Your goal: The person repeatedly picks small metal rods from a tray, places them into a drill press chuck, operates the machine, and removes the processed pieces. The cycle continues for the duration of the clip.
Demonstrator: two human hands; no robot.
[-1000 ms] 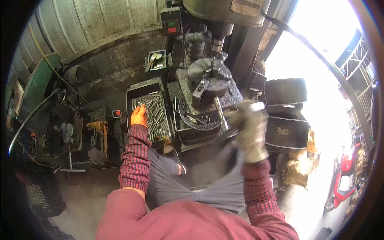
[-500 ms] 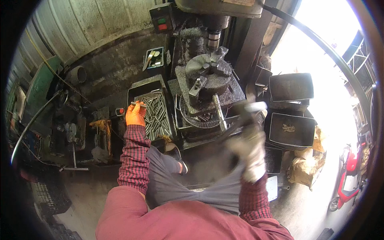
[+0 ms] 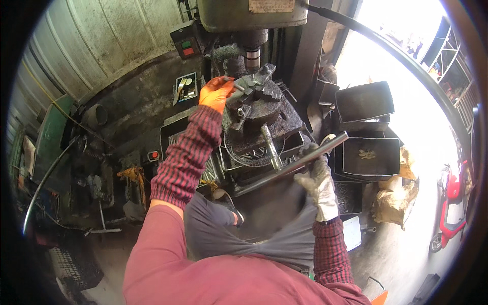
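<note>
My left hand [image 3: 215, 95], in an orange glove, is raised beside the three-jaw chuck [image 3: 265, 111]. Its fingers pinch a short metal pin [image 3: 238, 87], whose free end points at the chuck jaws. The drill press spindle [image 3: 252, 58] hangs above the chuck. In a soiled pale glove, my right hand [image 3: 321, 185] is wrapped round a long metal bar [image 3: 292, 165]. That bar slants from low beside my knee up to the right, in front of the machine table. Below my left sleeve shows part of a tray of loose pins [image 3: 211, 172].
A control box [image 3: 186, 46] with green and red buttons is at the upper left. Dark bins [image 3: 365, 101] stand at the right beside a crumpled sack [image 3: 396, 203]. A metal rod [image 3: 271, 146] juts forward below the chuck. A red emergency button [image 3: 153, 155] sits at left.
My left hand has moved from the pin tray up and right to the chuck, carrying the pin. My right hand, blurred before, is now steadier on the bar. The view has shifted slightly.
</note>
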